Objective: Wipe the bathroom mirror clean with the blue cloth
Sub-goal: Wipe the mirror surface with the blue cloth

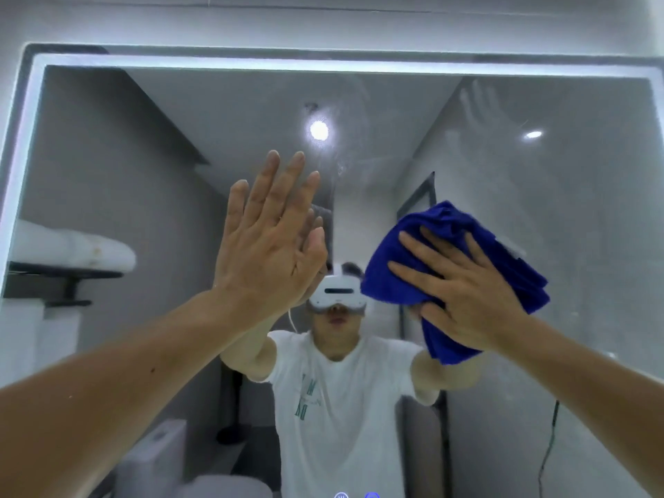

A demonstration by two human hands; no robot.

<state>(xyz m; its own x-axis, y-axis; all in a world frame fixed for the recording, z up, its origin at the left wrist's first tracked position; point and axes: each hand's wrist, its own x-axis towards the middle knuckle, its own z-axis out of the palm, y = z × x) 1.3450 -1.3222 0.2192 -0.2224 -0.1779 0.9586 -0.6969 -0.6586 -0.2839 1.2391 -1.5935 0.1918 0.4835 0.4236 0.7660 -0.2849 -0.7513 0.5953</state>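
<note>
Fingers (416,246) of the right hand (463,296) spread flat, pressing the blue cloth (452,224) onto the mirror (143,156), right of centre. Left hand (266,253) braces bare on the glass, fingers straight, holding nothing. Best play: firm, overlapping strokes up toward the smears (481,102) top right. Cloth's bunched, no clear long axis, one corner peaking upward.
</note>
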